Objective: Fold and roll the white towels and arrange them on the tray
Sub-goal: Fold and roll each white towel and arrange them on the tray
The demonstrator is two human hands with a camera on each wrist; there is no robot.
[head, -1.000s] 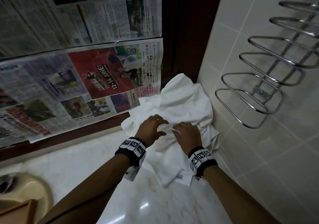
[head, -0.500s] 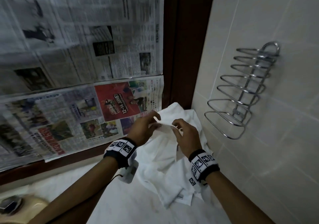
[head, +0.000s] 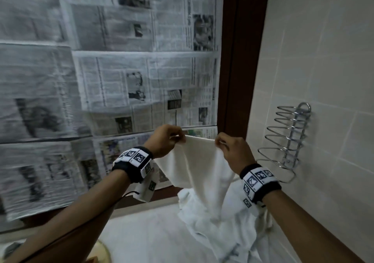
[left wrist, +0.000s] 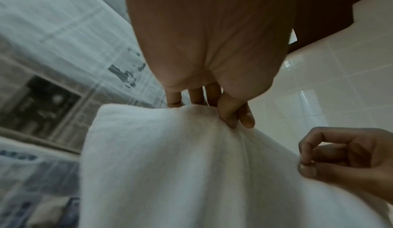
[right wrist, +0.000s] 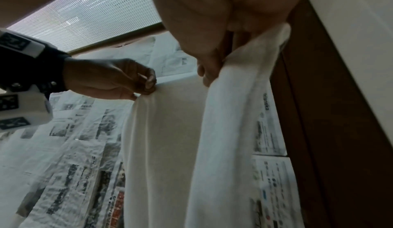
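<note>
The left hand (head: 164, 141) and right hand (head: 232, 151) each pinch the top edge of a white towel (head: 199, 165) between thumb and fingertips, holding it up in front of the newspaper-covered window (head: 113, 76). Its lower part trails onto the pale counter (head: 145, 236), near the tiled right wall's chrome rack (head: 287, 141).

Likely bathroom, tiled wall (head: 315, 64), chrome rack (head: 287, 141)
</note>
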